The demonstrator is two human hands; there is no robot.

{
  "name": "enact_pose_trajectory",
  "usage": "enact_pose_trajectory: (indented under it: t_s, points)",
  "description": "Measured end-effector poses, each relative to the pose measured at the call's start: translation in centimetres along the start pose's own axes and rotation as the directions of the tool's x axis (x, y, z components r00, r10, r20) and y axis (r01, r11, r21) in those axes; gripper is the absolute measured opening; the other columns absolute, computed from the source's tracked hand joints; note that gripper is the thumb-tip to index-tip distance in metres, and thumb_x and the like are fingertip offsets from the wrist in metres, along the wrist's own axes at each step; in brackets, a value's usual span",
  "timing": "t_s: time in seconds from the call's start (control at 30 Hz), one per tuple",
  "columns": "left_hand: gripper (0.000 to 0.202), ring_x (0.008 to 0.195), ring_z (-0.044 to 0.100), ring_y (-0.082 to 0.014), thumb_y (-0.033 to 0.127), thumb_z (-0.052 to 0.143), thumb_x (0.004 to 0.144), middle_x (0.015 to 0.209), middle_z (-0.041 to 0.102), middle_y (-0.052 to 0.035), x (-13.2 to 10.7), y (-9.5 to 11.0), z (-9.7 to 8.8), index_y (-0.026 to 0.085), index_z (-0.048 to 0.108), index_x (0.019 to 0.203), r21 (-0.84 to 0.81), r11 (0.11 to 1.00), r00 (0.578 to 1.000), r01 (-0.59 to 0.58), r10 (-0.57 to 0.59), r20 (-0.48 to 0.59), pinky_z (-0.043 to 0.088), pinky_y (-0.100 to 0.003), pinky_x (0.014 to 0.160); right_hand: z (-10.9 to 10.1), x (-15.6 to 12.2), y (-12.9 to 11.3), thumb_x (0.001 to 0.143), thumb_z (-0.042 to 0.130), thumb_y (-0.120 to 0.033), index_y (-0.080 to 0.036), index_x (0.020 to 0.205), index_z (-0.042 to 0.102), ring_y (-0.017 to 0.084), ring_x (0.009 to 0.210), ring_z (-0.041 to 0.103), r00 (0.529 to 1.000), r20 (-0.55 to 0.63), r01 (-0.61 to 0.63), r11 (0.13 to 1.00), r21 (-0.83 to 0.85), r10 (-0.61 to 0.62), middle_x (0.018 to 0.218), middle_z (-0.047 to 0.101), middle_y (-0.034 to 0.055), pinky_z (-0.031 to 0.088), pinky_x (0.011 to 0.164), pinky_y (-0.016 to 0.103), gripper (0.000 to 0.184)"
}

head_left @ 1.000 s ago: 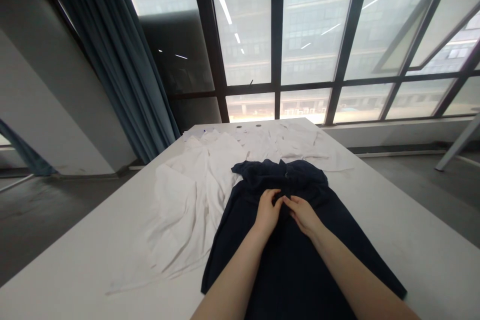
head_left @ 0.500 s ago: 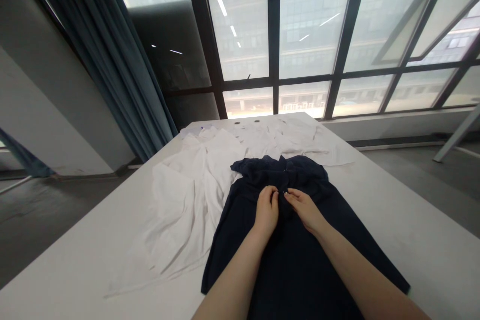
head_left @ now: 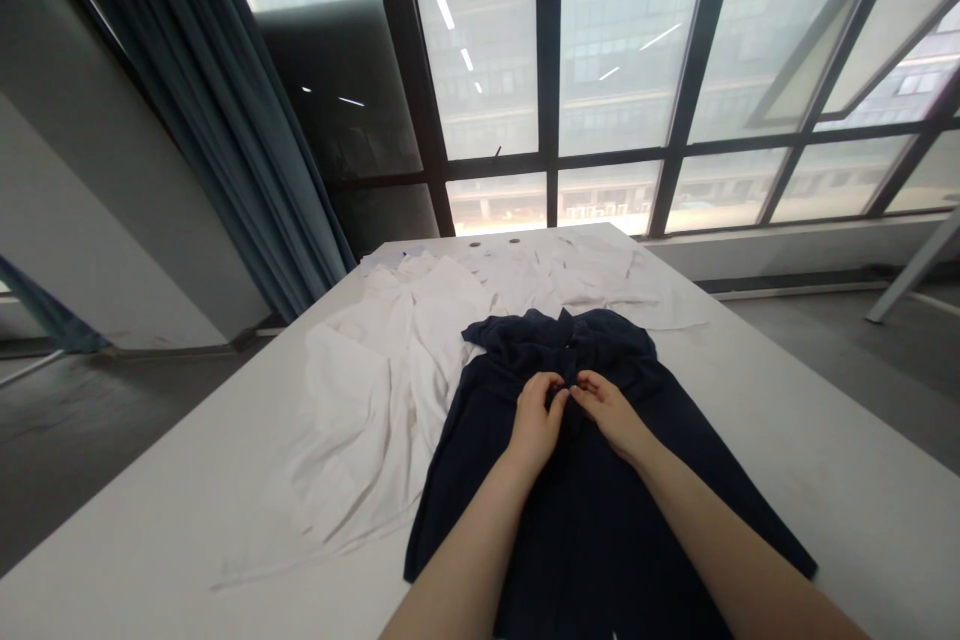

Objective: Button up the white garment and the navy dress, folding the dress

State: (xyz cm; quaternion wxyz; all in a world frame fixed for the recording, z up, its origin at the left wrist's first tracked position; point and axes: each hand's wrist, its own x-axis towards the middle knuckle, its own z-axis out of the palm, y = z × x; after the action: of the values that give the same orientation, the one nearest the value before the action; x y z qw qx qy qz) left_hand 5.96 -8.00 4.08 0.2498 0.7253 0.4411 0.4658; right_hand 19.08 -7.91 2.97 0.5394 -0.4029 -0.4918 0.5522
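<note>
Lying spread on the white surface [head_left: 787, 400], the navy garment [head_left: 585, 520] has its bunched upper end toward the window and its near hem cut off by the bottom edge of the picture. Both hands meet at its middle, just below the crumpled part. The left hand [head_left: 538, 410] has its fingers curled inward, and the grip is narrow, pinched on a small fold of the dark cloth. The right hand [head_left: 609, 410] faces it, fingertips almost touching the left's, also closed tightly on the fabric. What lies between the fingertips is hidden by the fingers and lost in the dark cloth, so a button or fastening cannot be made out. Both forearms cover part of the garment's lower half.

Just beside it on the person's left, touching its edge, lies a rumpled white garment [head_left: 375, 400]. More white cloth [head_left: 592, 270] is spread at the far end, its outline hard to separate from the pale surface. Beyond stand a blue-grey curtain [head_left: 247, 140] and a dark-framed window [head_left: 622, 40].
</note>
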Motion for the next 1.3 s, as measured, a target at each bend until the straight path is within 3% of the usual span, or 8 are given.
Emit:
enact_pose_trajectory:
  t_s: [0.2,0.37,0.5,0.67,0.83,0.93,1.07,1.3]
  points:
    - [0.016,0.077,0.05,-0.0143,0.019,0.05,0.075,0.08,0.053,-0.0016,0.0,0.1,0.1,0.02,0.055,0.09,-0.012,1.0,1.0,0.002,-0.002,-0.028,0.041,-0.028,0.071,0.0,0.2,0.6,0.066,0.062,-0.033,-0.017,0.069,0.056,0.012,0.066,0.05,0.997,-0.06,0.044,0.998,-0.036,-0.046,0.066,0.055,-0.0015,0.037,0.063,0.024,0.017]
    - [0.02,0.074,0.05,-0.0137,0.019,0.05,0.075,0.08,0.054,-0.0015,0.0,0.4,0.2,0.023,0.058,0.093,0.002,1.0,0.998,-0.022,0.022,-0.051,0.043,-0.027,0.067,0.4,0.0,0.5,0.065,0.063,-0.035,-0.018,0.074,0.056,0.013,0.067,0.051,0.999,-0.05,0.006,0.996,0.092,-0.002,0.069,0.057,0.0,0.037,0.065,0.026,0.019]
    - [0.017,0.084,0.051,-0.0154,0.018,0.052,0.074,0.087,0.057,-0.0028,0.0,0.5,0.0,0.022,0.061,0.088,0.024,0.999,0.992,-0.045,0.048,-0.119,0.042,-0.031,0.077,0.9,-0.5,-0.1,0.064,0.064,-0.035,-0.02,0.075,0.056,0.011,0.064,0.05,0.998,-0.018,-0.05,0.983,0.179,0.054,0.07,0.057,-0.001,0.036,0.059,0.024,0.02]
    - [0.015,0.084,0.053,-0.0157,0.019,0.051,0.075,0.086,0.061,-0.0029,0.0,0.6,-0.3,0.021,0.062,0.085,0.04,0.997,0.991,-0.068,0.072,-0.112,0.043,-0.033,0.078,1.2,-0.6,-0.5,0.064,0.063,-0.038,-0.019,0.063,0.055,0.007,0.049,0.04,0.989,-0.143,-0.029,0.991,0.133,0.048,0.055,0.049,-0.0046,0.028,0.046,0.021,0.021]
    - [0.014,0.08,0.054,-0.0157,0.022,0.051,0.076,0.082,0.062,-0.0035,-0.1,0.6,-0.1,0.02,0.063,0.083,0.001,0.998,0.992,-0.056,0.056,-0.117,0.043,-0.033,0.076,1.1,-0.6,-0.3,0.063,0.064,-0.04,-0.017,0.063,0.056,0.007,0.047,0.037,0.977,-0.215,0.022,0.998,0.056,-0.009,0.053,0.048,-0.0036,0.025,0.043,0.021,0.024]
    - [0.014,0.08,0.055,-0.0156,0.023,0.051,0.075,0.081,0.061,-0.0038,0.0,0.7,0.1,0.019,0.063,0.081,-0.079,0.996,0.991,-0.039,0.028,-0.131,0.044,-0.032,0.076,1.5,-0.7,-0.4,0.061,0.065,-0.039,-0.018,0.062,0.055,0.007,0.045,0.037,0.966,-0.257,0.031,0.991,0.131,0.004,0.051,0.047,-0.0045,0.027,0.042,0.021,0.023]
    - [0.014,0.079,0.056,-0.0152,0.024,0.051,0.075,0.079,0.06,-0.0038,-0.1,1.0,0.3,0.018,0.063,0.078,-0.167,0.986,0.986,-0.013,-0.016,-0.168,0.044,-0.032,0.075,2.3,-0.8,-0.3,0.055,0.07,-0.038,-0.021,0.059,0.054,0.011,0.052,0.048,0.947,-0.312,0.019,0.953,0.303,0.08,0.055,0.053,-0.0027,0.039,0.049,0.024,0.024]
    - [0.013,0.078,0.055,-0.0142,0.023,0.051,0.075,0.078,0.06,-0.0031,-0.5,0.9,1.0,0.017,0.062,0.076,-0.211,0.977,0.977,0.007,-0.052,-0.208,0.044,-0.03,0.074,2.9,-0.7,0.4,0.053,0.071,-0.034,-0.023,0.064,0.056,0.014,0.07,0.057,0.945,-0.258,-0.045,0.86,0.509,0.202,0.067,0.061,-0.0018,0.046,0.069,0.027,0.021]
